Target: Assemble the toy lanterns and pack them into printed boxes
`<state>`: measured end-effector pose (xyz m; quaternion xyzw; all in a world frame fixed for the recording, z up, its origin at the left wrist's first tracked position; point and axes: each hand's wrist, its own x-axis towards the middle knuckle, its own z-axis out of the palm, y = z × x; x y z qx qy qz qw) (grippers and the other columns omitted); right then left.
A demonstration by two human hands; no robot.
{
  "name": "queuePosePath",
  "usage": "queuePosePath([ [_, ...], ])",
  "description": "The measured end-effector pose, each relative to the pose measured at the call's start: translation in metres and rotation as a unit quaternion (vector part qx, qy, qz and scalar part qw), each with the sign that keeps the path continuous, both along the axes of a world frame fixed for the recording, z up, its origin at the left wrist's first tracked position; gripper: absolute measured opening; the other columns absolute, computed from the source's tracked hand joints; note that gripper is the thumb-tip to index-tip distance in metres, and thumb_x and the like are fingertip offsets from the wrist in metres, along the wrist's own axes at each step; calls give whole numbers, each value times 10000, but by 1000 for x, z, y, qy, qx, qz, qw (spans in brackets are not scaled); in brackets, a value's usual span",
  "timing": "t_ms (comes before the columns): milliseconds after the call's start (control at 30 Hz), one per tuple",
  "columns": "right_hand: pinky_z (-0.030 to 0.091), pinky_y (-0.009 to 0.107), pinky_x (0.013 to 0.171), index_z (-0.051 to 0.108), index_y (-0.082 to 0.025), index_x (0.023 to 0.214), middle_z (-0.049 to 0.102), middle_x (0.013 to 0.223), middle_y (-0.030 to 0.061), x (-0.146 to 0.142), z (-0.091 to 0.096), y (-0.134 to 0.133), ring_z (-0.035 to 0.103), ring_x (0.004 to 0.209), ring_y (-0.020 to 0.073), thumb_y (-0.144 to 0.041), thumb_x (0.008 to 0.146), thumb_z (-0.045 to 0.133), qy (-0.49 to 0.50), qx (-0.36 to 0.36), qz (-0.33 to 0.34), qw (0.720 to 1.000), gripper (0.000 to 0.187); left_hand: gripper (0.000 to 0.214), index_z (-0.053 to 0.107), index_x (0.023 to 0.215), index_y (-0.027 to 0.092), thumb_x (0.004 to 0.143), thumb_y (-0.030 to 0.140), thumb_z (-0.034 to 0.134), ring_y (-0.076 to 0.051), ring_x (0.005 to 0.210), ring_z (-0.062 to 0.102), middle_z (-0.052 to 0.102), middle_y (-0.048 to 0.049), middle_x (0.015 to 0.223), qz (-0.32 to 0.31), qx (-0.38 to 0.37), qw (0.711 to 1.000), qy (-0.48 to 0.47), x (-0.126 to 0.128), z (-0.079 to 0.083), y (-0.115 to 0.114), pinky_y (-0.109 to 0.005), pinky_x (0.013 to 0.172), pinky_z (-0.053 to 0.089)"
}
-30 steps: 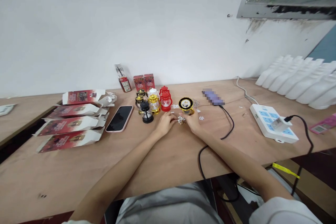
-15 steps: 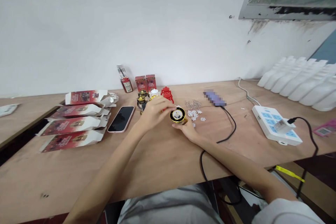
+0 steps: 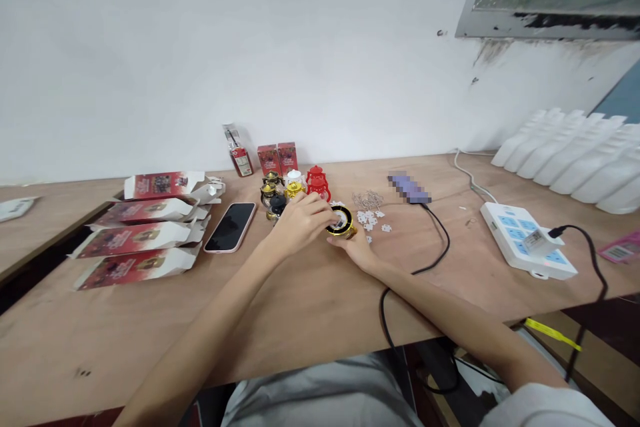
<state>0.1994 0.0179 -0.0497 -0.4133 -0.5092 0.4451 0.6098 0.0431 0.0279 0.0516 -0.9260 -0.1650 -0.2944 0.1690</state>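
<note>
My right hand (image 3: 356, 248) cradles a small gold toy lantern (image 3: 343, 222) tipped on its side, its black round base facing me. My left hand (image 3: 300, 221) reaches across and its curled fingers press on that base. Just behind stand several more toy lanterns (image 3: 295, 188) in black, gold, white and red. A scatter of small white plastic bits (image 3: 371, 217) and thin wire hooks (image 3: 367, 199) lies right of the held lantern.
A black phone in a pink case (image 3: 230, 227) lies left of the lanterns. Flat red cartons (image 3: 140, 235) are stacked at the left, small red boxes (image 3: 278, 157) by the wall. A white power strip (image 3: 529, 240) with black cables and white bottles (image 3: 570, 155) fill the right.
My right hand picked the gold lantern up from behind and tipped it towards me. My left hand rose from the white bits and came onto the lantern's base.
</note>
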Motion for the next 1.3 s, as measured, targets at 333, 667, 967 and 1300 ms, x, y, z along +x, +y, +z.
queuePosePath([
  [333, 448, 365, 838, 610, -195, 861, 672, 900, 20, 6, -1, 6, 588, 841, 204, -236, 482, 763, 4, -1, -35, 999, 412, 198, 670, 928, 204, 909, 222, 474, -167, 828, 548, 664, -54, 884, 6, -68, 994, -84, -7, 3, -1, -312, 730, 381],
  [667, 450, 373, 814, 626, -190, 821, 667, 803, 23, 51, -2, 40, 587, 799, 201, -295, 521, 717, 14, 6, -156, 988, 330, 131, 704, 865, 176, 805, 231, 602, -151, 750, 601, 668, -37, 833, 102, -403, 901, -122, 28, -85, 34, -258, 709, 447],
  [967, 457, 349, 771, 600, -179, 800, 657, 855, 37, 41, -7, 36, 580, 781, 190, -304, 528, 721, -31, 11, -139, 990, 322, 102, 719, 734, 205, 737, 293, 669, -171, 664, 601, 683, -17, 713, 192, -420, 879, -116, 47, -97, 38, -260, 610, 401],
  [1300, 479, 351, 747, 610, -189, 785, 660, 760, 11, 25, -6, 23, 591, 756, 191, -312, 522, 744, -54, 4, -60, 997, 319, 160, 638, 836, 154, 868, 241, 508, -129, 710, 555, 588, -39, 849, 179, -314, 891, -276, 16, -78, 17, -261, 670, 447],
])
